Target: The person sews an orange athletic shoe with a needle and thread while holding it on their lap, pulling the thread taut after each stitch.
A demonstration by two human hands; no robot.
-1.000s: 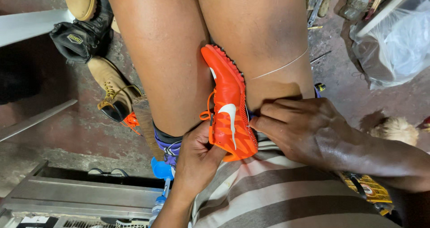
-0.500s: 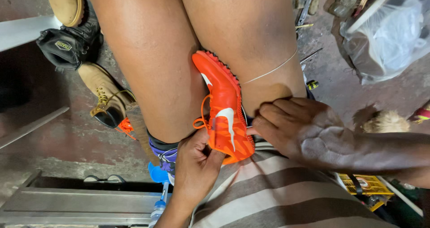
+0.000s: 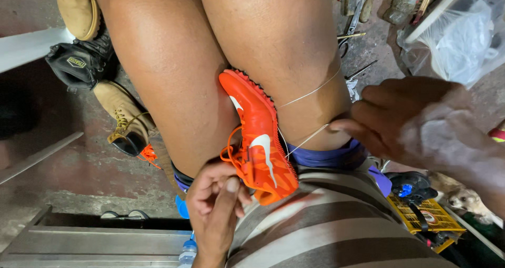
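My left hand [image 3: 215,207] is down at 7 o'clock, fingers curled and pinching the heel end of the orange shoe [image 3: 258,136] right by its laces, keeping it steady. My right hand [image 3: 421,126] is out at 3 o'clock, fingers pressed together around the pale thread [image 3: 307,139], which runs taut from the side of the shoe across my thigh. I can't tell if there's a needle in there, the fingertips hide it.

The shoe itself sits wedged between my thighs, toe pointing to 12 o'clock, sole edge with its little dark studs turned toward my right leg.

I reckon the trick for this stitch pull is to keep the knees tight so the shoe can't twist, draw the thread straight out along the line it leaves the shoe, and stop once it's snug so it doesn't tear the upper.

Further out: a tan boot [image 3: 123,118] and a black boot [image 3: 79,62] lie on the floor at 9 to 10 o'clock, a clear plastic bag [image 3: 463,41] sits at 2 o'clock, and a yellow tray [image 3: 421,215] of bits is at 4 o'clock.
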